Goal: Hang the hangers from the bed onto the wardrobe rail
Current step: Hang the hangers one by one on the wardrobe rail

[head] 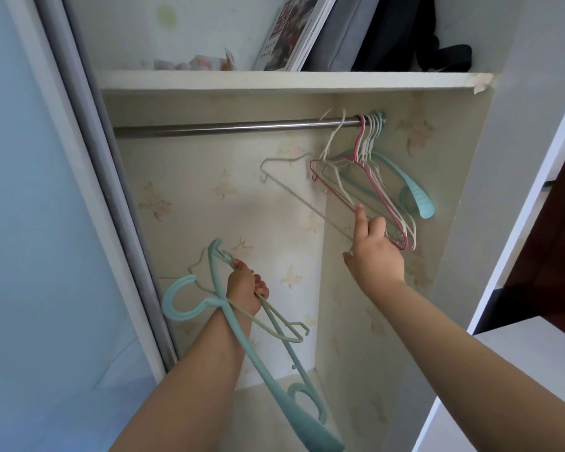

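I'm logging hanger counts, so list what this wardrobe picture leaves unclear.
- Head view: hangers on the rail bunch at its right end; the overlapping hooks prevent an exact count.
- The left hand grips a tangled bundle; its crossing wires hide their number.
- The lowest teal hanger is cut off by the bottom edge.
- The right hand hides the hangers' lower corner.

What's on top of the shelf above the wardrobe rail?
On the shelf lean a picture book, a grey folded item and dark fabric. Crumpled paper lies at the left. Their tops are cut off; anything behind them is hidden.
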